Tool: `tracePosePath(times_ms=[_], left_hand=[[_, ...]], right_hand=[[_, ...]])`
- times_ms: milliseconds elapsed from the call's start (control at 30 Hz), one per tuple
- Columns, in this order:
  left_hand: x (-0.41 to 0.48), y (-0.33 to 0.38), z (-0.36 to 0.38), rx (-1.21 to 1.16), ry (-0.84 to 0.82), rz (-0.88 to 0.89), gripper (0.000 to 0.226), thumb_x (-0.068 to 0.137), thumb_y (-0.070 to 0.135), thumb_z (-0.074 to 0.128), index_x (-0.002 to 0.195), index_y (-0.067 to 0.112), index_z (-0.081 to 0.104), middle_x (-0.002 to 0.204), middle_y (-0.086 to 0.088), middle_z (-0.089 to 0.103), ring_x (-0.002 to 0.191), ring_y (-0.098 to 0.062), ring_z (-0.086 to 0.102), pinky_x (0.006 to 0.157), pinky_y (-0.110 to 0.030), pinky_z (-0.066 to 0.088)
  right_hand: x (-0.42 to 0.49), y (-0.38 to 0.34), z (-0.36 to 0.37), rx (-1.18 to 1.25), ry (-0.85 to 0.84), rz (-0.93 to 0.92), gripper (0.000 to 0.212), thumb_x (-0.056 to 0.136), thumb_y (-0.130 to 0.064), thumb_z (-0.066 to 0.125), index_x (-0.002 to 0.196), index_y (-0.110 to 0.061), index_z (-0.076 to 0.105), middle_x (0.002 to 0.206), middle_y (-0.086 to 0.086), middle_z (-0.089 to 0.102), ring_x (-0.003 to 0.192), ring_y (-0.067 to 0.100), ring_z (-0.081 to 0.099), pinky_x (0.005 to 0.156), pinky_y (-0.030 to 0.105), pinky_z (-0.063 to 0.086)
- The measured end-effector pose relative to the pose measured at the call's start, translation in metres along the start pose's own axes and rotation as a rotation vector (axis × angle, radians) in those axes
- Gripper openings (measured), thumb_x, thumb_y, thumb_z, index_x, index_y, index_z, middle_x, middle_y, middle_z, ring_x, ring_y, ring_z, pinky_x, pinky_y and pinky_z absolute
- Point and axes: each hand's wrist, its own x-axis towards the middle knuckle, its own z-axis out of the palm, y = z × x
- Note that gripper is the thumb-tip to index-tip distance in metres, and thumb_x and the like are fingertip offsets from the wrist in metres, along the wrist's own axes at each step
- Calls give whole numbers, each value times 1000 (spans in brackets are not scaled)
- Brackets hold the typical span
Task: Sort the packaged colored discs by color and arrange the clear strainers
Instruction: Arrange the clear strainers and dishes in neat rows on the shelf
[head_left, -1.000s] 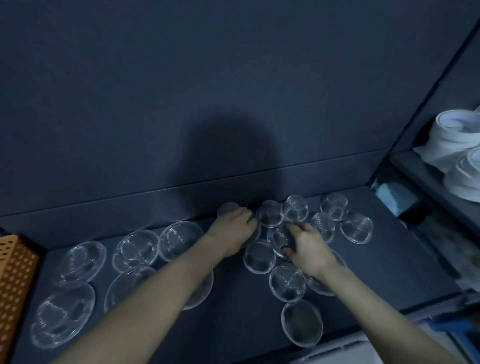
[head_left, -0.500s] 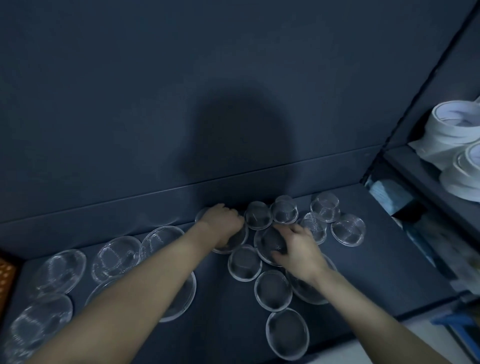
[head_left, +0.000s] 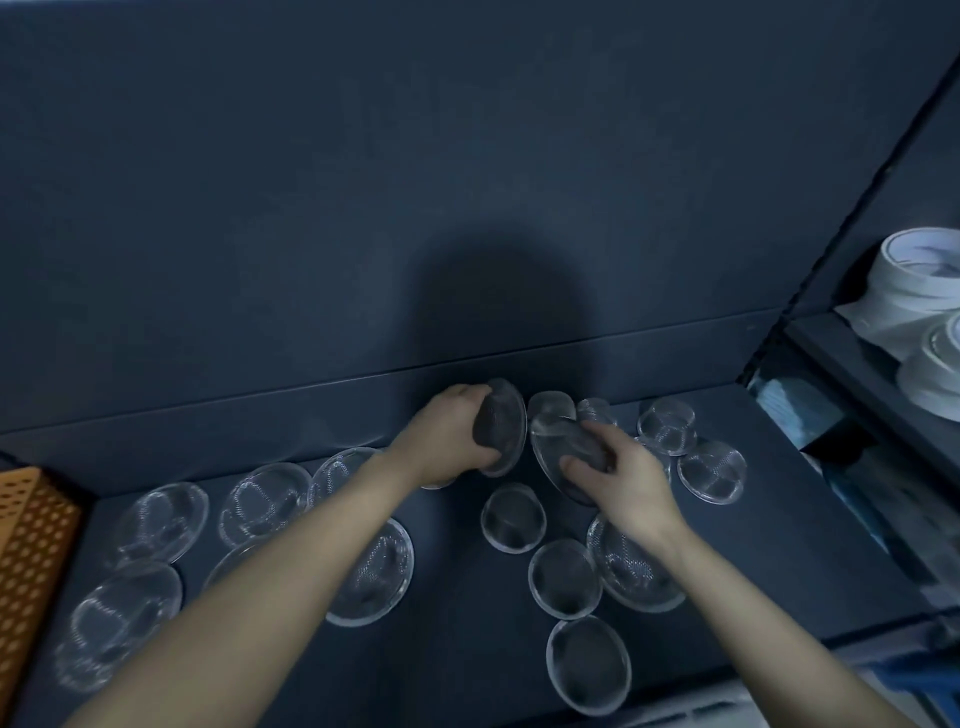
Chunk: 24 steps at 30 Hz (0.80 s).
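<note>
The dark back panel (head_left: 363, 208) filled the upper frame, with a head-shaped shadow at its centre. Below it lay the dark shelf (head_left: 457, 649), which carried all the clear strainers.

At 9 o'clock of the shelf stood an orange perforated crate (head_left: 31, 545), partly cut off by the frame edge. At 3 o'clock, on a separate side shelf, sat stacked white rolls (head_left: 914, 291).

The large strainers (head_left: 161, 519) were grouped at 8 o'clock of the hands, lying flat and close together. One of them was partly hidden under the left forearm.

The left hand (head_left: 447, 441) gripped a mid-sized strainer (head_left: 501, 426). Its fingers were curled round the near rim, and the piece stood almost on edge. The right hand (head_left: 623, 478), just beside it at 4 o'clock, held a second tilted strainer (head_left: 558, 457) with fingers and thumb over its mesh dome. The two held pieces were near each other; contact between them could not be determined.

The small strainers (head_left: 565, 577) lay in a loose line from 6 o'clock of the hands toward the front edge. Further small ones (head_left: 667, 423) sat at 2 o'clock of the right hand, near the back panel.
</note>
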Motion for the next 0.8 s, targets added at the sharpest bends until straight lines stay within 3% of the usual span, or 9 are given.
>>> tracePosePath(times_ms=[100, 167, 233, 333, 433, 600, 700, 800], left_hand=[[-17, 0, -4, -120, 140, -15, 65, 63, 25, 80, 121, 12, 55, 106, -1, 58, 103, -18, 53, 76, -9, 28], [-30, -1, -7, -171, 196, -24, 64, 62, 24, 82, 120, 12, 57, 98, 5, 53, 99, -16, 53, 74, -8, 28], [-44, -3, -12, -203, 239, -40, 65, 63, 22, 82, 121, 11, 57, 101, 3, 52, 101, -17, 54, 79, -10, 31], [-71, -14, -18, -287, 264, -143, 77, 66, 25, 80, 134, 13, 48, 119, -3, 52, 110, -15, 53, 97, -21, 40], [-105, -29, -25, -321, 340, -234, 79, 65, 31, 80, 136, 22, 46, 120, 6, 50, 107, -6, 49, 92, -17, 37], [-167, -57, -38, -398, 418, -341, 71, 58, 40, 79, 121, 31, 49, 116, 13, 58, 108, -5, 55, 95, -28, 46], [-202, -72, -45, -381, 471, -385, 72, 51, 53, 73, 117, 34, 51, 114, 17, 59, 106, -3, 56, 93, -23, 45], [-233, -90, -47, -326, 493, -441, 75, 59, 38, 80, 128, 26, 51, 123, 11, 56, 113, -5, 53, 99, -24, 41]], right_hand=[[-7, -10, 5, 47, 23, -42, 54, 76, -34, 73, 127, -23, 57, 116, -5, 65, 108, 13, 59, 95, 31, 46], [-12, -19, 10, 41, 35, -79, 55, 76, -34, 72, 127, -22, 56, 119, -3, 65, 110, 14, 59, 98, 36, 46], [-16, -28, 16, 14, 49, -115, 54, 76, -35, 72, 126, -21, 56, 119, -4, 64, 109, 14, 58, 96, 34, 46], [-27, -40, 30, -1, 36, -155, 52, 76, -36, 72, 124, -25, 56, 114, -10, 61, 104, 10, 56, 89, 26, 43], [-41, -54, 46, 36, -41, -203, 50, 76, -35, 73, 123, -28, 56, 114, -10, 62, 106, 10, 57, 91, 29, 46], [-65, -80, 79, 56, -134, -280, 48, 73, -35, 74, 118, -36, 57, 110, -14, 62, 102, 3, 57, 85, 19, 42], [-80, -93, 102, 15, -173, -327, 51, 73, -35, 74, 120, -33, 57, 103, -20, 56, 100, 5, 55, 82, 16, 38], [-96, -102, 125, -26, -245, -353, 58, 74, -36, 73, 128, -27, 53, 112, -14, 55, 108, 8, 52, 93, 25, 41]])
